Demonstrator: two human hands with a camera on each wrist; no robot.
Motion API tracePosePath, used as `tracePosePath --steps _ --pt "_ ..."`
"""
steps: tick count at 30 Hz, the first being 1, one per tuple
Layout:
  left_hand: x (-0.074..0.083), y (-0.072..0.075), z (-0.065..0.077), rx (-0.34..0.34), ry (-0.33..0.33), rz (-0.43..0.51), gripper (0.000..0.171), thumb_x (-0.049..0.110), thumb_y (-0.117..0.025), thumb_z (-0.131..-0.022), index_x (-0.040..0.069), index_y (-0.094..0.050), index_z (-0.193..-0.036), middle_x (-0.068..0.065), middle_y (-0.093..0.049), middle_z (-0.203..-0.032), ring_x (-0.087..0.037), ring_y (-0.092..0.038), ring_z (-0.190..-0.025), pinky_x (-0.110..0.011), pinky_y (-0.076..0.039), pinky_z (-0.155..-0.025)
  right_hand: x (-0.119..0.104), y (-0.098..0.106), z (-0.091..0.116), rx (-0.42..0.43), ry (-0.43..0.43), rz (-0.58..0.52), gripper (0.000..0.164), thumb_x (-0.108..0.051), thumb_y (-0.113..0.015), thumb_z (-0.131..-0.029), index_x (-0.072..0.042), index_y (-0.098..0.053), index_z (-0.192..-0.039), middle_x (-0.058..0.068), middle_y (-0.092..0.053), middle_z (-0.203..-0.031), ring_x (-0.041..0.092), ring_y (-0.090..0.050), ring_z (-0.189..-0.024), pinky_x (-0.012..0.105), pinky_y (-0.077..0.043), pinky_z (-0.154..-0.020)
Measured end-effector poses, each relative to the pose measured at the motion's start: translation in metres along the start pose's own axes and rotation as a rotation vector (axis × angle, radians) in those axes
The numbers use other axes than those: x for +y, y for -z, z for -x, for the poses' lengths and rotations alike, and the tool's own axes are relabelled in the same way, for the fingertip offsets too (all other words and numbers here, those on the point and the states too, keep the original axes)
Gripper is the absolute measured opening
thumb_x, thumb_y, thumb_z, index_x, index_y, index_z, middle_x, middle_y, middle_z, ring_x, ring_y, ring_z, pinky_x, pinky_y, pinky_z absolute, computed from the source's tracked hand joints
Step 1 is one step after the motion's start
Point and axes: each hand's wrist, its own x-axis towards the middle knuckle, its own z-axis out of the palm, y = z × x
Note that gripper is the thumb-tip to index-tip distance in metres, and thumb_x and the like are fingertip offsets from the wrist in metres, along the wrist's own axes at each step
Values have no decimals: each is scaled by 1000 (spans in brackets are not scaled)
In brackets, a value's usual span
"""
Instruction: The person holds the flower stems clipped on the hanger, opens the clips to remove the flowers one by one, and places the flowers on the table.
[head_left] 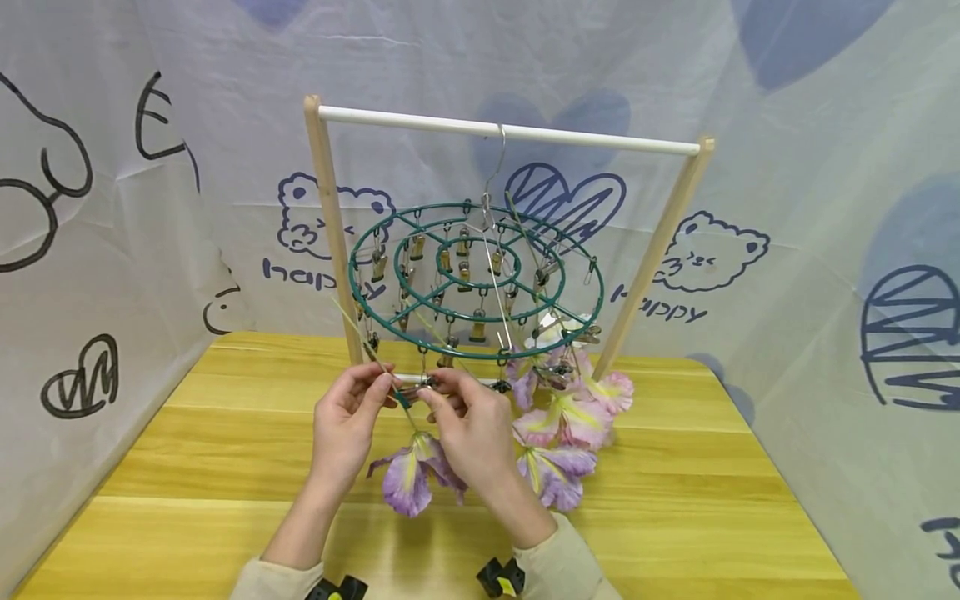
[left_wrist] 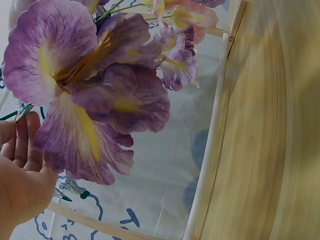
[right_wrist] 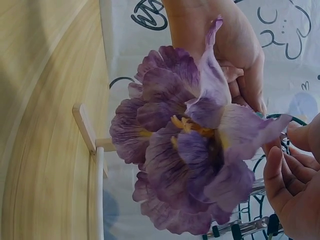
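A purple artificial flower (head_left: 407,485) with yellow streaks hangs head-down between my hands. My left hand (head_left: 339,423) pinches its green stem (head_left: 365,342) between thumb and fingers, and the stem's thin end rises past the hand. Beside it, my right hand (head_left: 474,423) pinches a small metal clip (head_left: 426,383) that hangs from the front of the green round drying rack (head_left: 480,356). The clip and the stem meet between the fingertips. In the left wrist view the bloom (left_wrist: 112,85) covers part of the left hand (left_wrist: 25,175); in the right wrist view petals (right_wrist: 185,150) hide the clip.
The rack hangs by a hook (head_left: 501,154) from the white bar (head_left: 420,121) of a wooden stand (head_left: 327,192). More clips (head_left: 477,325) dangle from its rings. Pink and purple flowers (head_left: 558,475) hang at the right side. Below lies a wood-grain table (head_left: 675,500); printed cloth (head_left: 825,250) surrounds it.
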Motion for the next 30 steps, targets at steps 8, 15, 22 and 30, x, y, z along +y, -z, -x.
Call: tracePosePath --steps 8,15,22,30 --pt "-1 0 -1 3 3 0 19 -7 -58 -102 -18 -59 -118 4 -71 -109 -9 -68 -87 -23 -62 -78 2 1 -1 0 -11 -6 22 -8 -76 -96 4 -73 -113 11 -77 -88 15 -70 -62 20 -58 -52" --pt "-1 -2 -1 2 27 13 20 -7 -59 -102 -18 -58 -119 1 -72 -107 -11 -69 -87 -23 -63 -78 2 2 0 15 -31 -21 25 -7 -77 -95 6 -72 -115 12 -76 -89 15 -70 -63 20 -59 -53" --pt "1 -2 1 6 65 30 22 -5 -58 -103 -17 -58 -122 -2 -71 -103 -14 -71 -86 -28 -65 -80 5 2 4 70 -12 -14 28 -9 -80 -92 1 -73 -118 10 -77 -93 17 -70 -64 22 -57 -49" --pt "5 4 2 16 64 18 22 -2 -59 -104 -17 -59 -121 -4 -71 -99 -13 -70 -86 -29 -65 -78 7 2 3 107 75 -14 32 -11 -84 -89 2 -74 -116 9 -77 -89 13 -66 -59 23 -56 -47"
